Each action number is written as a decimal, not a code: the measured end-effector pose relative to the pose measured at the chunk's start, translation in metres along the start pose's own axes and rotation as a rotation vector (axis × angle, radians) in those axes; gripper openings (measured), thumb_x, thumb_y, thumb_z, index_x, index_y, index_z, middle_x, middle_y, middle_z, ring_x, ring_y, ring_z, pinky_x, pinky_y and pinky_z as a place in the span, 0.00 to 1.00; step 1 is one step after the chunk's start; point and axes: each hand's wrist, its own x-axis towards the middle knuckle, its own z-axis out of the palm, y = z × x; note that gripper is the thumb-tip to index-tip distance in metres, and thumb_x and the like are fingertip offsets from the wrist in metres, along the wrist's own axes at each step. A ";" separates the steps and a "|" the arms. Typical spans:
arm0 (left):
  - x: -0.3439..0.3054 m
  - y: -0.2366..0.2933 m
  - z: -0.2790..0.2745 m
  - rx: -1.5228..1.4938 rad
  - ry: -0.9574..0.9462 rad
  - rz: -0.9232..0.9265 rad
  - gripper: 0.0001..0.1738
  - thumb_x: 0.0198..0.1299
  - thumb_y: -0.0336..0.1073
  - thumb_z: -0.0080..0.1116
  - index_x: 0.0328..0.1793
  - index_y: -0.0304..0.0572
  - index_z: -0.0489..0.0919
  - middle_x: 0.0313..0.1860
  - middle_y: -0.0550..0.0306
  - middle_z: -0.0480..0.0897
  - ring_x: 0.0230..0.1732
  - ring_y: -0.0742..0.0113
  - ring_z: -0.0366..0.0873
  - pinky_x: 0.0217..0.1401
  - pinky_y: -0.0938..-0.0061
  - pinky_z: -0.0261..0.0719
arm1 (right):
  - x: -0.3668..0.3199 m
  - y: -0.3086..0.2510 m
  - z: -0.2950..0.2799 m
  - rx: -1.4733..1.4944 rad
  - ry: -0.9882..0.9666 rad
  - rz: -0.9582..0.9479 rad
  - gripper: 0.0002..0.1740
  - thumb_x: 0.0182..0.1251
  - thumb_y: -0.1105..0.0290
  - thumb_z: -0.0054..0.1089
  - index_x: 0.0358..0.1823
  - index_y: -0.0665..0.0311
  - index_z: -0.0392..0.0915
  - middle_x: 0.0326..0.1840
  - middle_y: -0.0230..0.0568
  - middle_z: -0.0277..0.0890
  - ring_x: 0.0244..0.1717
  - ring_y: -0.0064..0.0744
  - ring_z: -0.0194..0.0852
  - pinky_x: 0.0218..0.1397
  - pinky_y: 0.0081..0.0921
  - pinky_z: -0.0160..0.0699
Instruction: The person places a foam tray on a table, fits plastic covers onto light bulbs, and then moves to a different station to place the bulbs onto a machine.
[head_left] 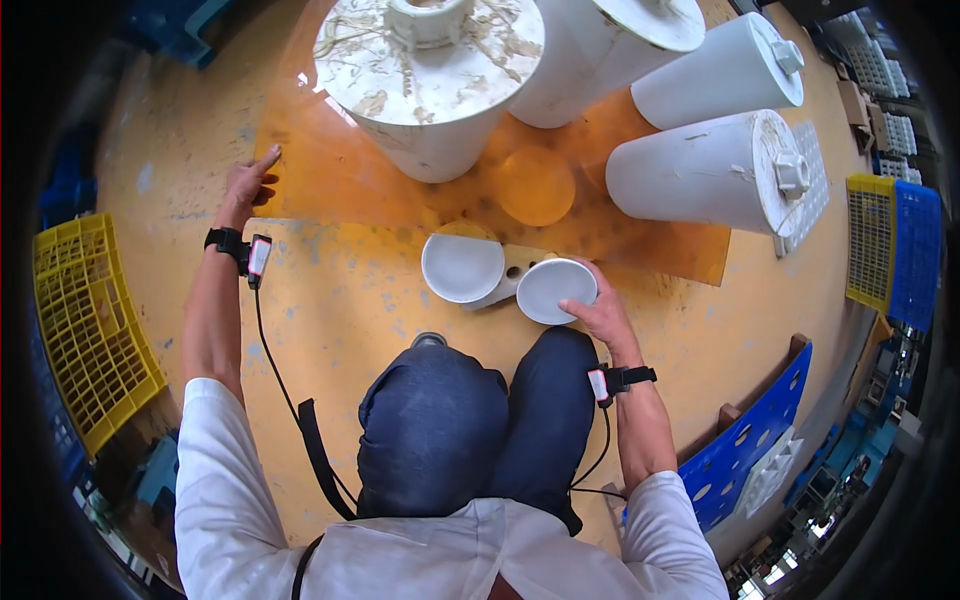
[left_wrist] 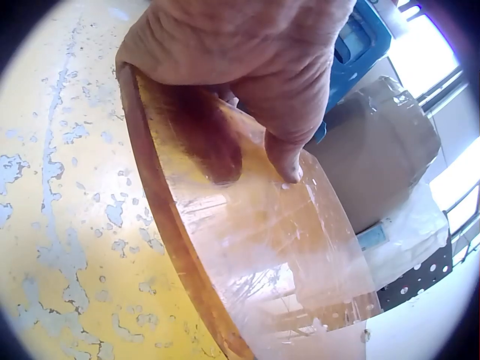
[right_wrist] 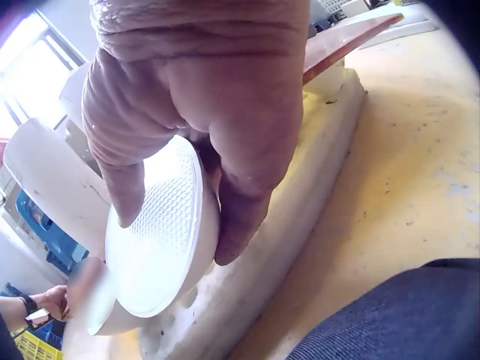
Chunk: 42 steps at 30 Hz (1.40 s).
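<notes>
In the head view my right hand (head_left: pixel 605 315) pinches a white round shallow cup (head_left: pixel 548 292), thumb on its face and fingers behind the rim. Up close in the right wrist view, that cup (right_wrist: pixel 154 232) has a finely textured face, with the thumb (right_wrist: pixel 124 191) against it. Beside it sits a second white cup (head_left: pixel 462 268); between them shows a pale base with holes (head_left: pixel 512 272). My left hand (head_left: pixel 250 187) grips the left edge of a translucent orange sheet (head_left: pixel 330 185). In the left wrist view its thumb (left_wrist: pixel 285 154) presses the sheet and a finger shows reddish through it.
Big white cylinders with capped ends, one upright (head_left: pixel 430 130) and others leaning or lying (head_left: pixel 690 172), stand on the sheet. A yellow crate (head_left: pixel 100 330) is at far left, a blue perforated panel (head_left: pixel 745 440) at lower right. The person's knees (head_left: pixel 430 430) are close to the cups.
</notes>
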 end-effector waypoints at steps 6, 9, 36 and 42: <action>-0.001 -0.013 0.000 0.023 0.041 0.035 0.35 0.43 0.62 0.67 0.39 0.34 0.79 0.33 0.51 0.80 0.22 0.72 0.76 0.23 0.82 0.70 | 0.004 0.007 0.001 0.025 -0.005 0.011 0.34 0.46 0.69 0.67 0.57 0.66 0.67 0.50 0.41 0.74 0.53 0.32 0.71 0.58 0.28 0.68; 0.006 -0.036 -0.008 -0.123 0.093 0.139 0.33 0.45 0.60 0.66 0.42 0.34 0.78 0.34 0.51 0.81 0.30 0.69 0.80 0.31 0.81 0.76 | -0.003 -0.001 -0.002 0.066 0.009 0.003 0.34 0.46 0.69 0.67 0.58 0.67 0.67 0.50 0.41 0.74 0.53 0.31 0.71 0.58 0.28 0.68; -0.199 -0.040 0.206 -0.382 -0.550 0.098 0.44 0.45 0.42 0.70 0.65 0.35 0.59 0.54 0.45 0.73 0.48 0.59 0.77 0.39 0.71 0.84 | -0.005 -0.003 0.062 0.358 0.267 0.048 0.32 0.52 0.75 0.64 0.59 0.71 0.63 0.52 0.43 0.72 0.52 0.31 0.70 0.57 0.27 0.69; -0.195 -0.046 0.200 -0.089 -0.222 0.266 0.42 0.45 0.42 0.71 0.62 0.31 0.62 0.53 0.45 0.74 0.53 0.60 0.74 0.50 0.67 0.79 | -0.014 0.010 0.062 0.654 0.231 0.083 0.28 0.53 0.77 0.63 0.57 0.70 0.66 0.51 0.41 0.73 0.51 0.29 0.71 0.56 0.26 0.69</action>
